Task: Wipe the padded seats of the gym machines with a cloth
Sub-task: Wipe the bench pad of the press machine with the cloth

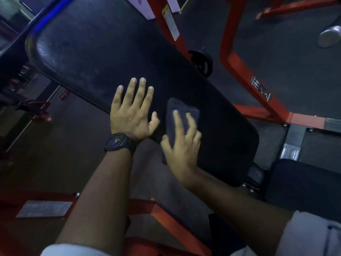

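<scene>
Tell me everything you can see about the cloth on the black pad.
The cloth is dark grey-blue, soft-looking fabric, folded into a narrow oblong. It lies flat on the long black pad, toward its near end. The right hand presses it with spread fingers, covering its lower half; the left hand lies flat beside it.

One wide-angle view, worn on the person's head, looks forward and steeply down along both forearms (103,182). It sits close: the fingers (129,93) fall near frame centre, the padded seat (92,52) running beyond them, floor (55,145) below.
</scene>
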A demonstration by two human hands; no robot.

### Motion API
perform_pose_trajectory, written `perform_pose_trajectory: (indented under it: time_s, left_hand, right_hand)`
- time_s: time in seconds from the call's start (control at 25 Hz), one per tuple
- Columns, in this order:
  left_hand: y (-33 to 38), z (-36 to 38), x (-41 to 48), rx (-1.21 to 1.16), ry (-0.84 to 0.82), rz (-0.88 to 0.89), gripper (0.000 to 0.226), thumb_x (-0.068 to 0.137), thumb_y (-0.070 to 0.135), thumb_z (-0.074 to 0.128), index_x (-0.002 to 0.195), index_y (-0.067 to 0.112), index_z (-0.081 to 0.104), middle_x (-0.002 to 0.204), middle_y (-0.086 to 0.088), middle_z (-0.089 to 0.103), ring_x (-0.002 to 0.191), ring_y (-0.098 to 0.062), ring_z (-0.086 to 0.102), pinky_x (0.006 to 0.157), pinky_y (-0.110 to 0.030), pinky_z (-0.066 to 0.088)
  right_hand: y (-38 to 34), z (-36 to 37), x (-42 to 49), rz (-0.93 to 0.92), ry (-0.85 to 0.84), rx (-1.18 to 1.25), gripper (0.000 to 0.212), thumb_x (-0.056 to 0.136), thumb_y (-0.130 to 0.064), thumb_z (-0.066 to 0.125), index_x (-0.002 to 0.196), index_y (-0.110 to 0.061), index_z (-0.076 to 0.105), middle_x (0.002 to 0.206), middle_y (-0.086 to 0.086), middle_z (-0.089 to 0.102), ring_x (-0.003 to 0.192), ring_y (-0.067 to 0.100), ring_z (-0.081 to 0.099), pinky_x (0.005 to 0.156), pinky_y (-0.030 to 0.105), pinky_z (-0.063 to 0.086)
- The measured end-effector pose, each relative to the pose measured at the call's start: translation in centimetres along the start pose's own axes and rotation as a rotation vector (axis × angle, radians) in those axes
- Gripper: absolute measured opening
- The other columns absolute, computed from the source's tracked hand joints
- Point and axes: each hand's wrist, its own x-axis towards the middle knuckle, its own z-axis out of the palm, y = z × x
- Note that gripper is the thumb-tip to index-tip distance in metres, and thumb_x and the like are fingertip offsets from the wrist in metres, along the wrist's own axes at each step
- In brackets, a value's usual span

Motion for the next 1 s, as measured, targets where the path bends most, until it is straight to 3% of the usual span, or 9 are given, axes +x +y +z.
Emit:
perform_pose_trajectory:
  time_s: [0.08, 0.2, 0.24, 0.32, 0.4, 0.56, 0.72, 0.92, 1.0]
  left_hand:
    - [-0.1, 0.0, 0.0, 0.002, 0.011, 0.002, 0.064, 0.090, 0.042, 0.046, 0.146, 0.013, 0.052, 0.159, -0.011, 0.042, 0.149, -0.029, 0.035, 0.122, -0.050, 0.020]
    - [0.1, 0.0, 0.1, -0.004, 0.024, -0.001, 0.063, 0.089, 0.042, 0.047, 0.145, 0.013, 0.054, 0.157, -0.011, 0.044, 0.148, -0.029, 0.037, 0.121, -0.049, 0.021]
    - [0.1, 0.0, 0.1, -0.007, 0.030, -0.002, 0.063, 0.089, 0.042, 0.047, 0.144, 0.013, 0.055, 0.157, -0.011, 0.044, 0.148, -0.029, 0.038, 0.121, -0.049, 0.021]
    - [0.1, 0.1, 0.0, -0.007, 0.041, 0.000, 0.062, 0.089, 0.041, 0.047, 0.143, 0.012, 0.055, 0.156, -0.011, 0.045, 0.147, -0.029, 0.039, 0.121, -0.049, 0.022]
    - [0.0, 0.2, 0.1, -0.004, 0.045, 0.003, 0.062, 0.089, 0.041, 0.047, 0.143, 0.012, 0.056, 0.156, -0.011, 0.046, 0.147, -0.029, 0.039, 0.121, -0.049, 0.022]
    - [0.0, 0.4, 0.0, -0.021, 0.084, -0.002, 0.061, 0.089, 0.040, 0.046, 0.141, 0.012, 0.057, 0.155, -0.012, 0.048, 0.146, -0.029, 0.041, 0.120, -0.049, 0.024]
    - [-0.2, 0.8, -0.1, -0.020, 0.132, 0.004, 0.059, 0.089, 0.039, 0.046, 0.140, 0.011, 0.059, 0.152, -0.012, 0.050, 0.145, -0.029, 0.043, 0.119, -0.049, 0.027]
    - [-0.1, 0.8, -0.1, -0.017, 0.144, 0.005, 0.058, 0.090, 0.038, 0.044, 0.140, 0.012, 0.060, 0.151, -0.011, 0.052, 0.144, -0.029, 0.043, 0.118, -0.050, 0.029]
    - [-0.2, 0.9, -0.1, -0.024, 0.138, 0.008, 0.058, 0.090, 0.038, 0.044, 0.140, 0.012, 0.059, 0.151, -0.010, 0.051, 0.145, -0.029, 0.043, 0.118, -0.050, 0.029]
  right_hand:
    - [2.0, 0.2, -0.2, -0.192, -0.019, -0.038, 0.082, 0.084, -0.037, 0.067, 0.154, -0.042, 0.026, 0.159, -0.002, 0.024, 0.123, 0.029, 0.044, 0.098, 0.049, 0.046]
    - [0.0, 0.2, 2.4, 0.351, 0.078, 0.209, 0.077, 0.085, -0.035, 0.066, 0.152, -0.042, 0.029, 0.158, -0.004, 0.026, 0.121, 0.028, 0.044, 0.100, 0.052, 0.044]
    - [-1.0, 0.3, 2.0, 0.336, 0.056, 0.142, 0.075, 0.087, -0.038, 0.063, 0.154, -0.040, 0.028, 0.159, -0.002, 0.025, 0.122, 0.029, 0.043, 0.102, 0.051, 0.043]
    - [0.4, 0.2, 0.6, -0.069, 0.039, -0.043, 0.069, 0.090, -0.045, 0.056, 0.154, -0.036, 0.031, 0.158, 0.003, 0.028, 0.124, 0.030, 0.043, 0.099, 0.049, 0.041]
    - [2.8, -1.2, 2.1, -0.194, 0.032, -0.045, 0.066, 0.086, -0.047, 0.060, 0.147, -0.032, 0.042, 0.148, 0.003, 0.039, 0.120, 0.031, 0.047, 0.096, 0.049, 0.044]
    - [0.6, -0.7, 4.9, 0.299, 0.108, 0.153, 0.066, 0.087, -0.038, 0.068, 0.147, -0.032, 0.043, 0.144, 0.007, 0.039, 0.119, 0.031, 0.042, 0.097, 0.049, 0.046]
    - [3.2, -0.3, 2.3, -0.305, -0.002, -0.097, 0.069, 0.090, -0.042, 0.058, 0.153, -0.037, 0.033, 0.151, 0.007, 0.028, 0.126, 0.035, 0.038, 0.096, 0.047, 0.048]
    - [-0.1, 1.1, 3.2, 0.494, 0.180, 0.168, 0.069, 0.090, -0.031, 0.060, 0.154, -0.038, 0.035, 0.162, 0.006, 0.025, 0.133, 0.038, 0.035, 0.106, 0.052, 0.041]
    - [0.3, 1.8, 0.4, -0.014, 0.127, 0.020, 0.068, 0.088, -0.035, 0.056, 0.153, -0.036, 0.036, 0.161, 0.006, 0.025, 0.132, 0.038, 0.035, 0.105, 0.050, 0.040]
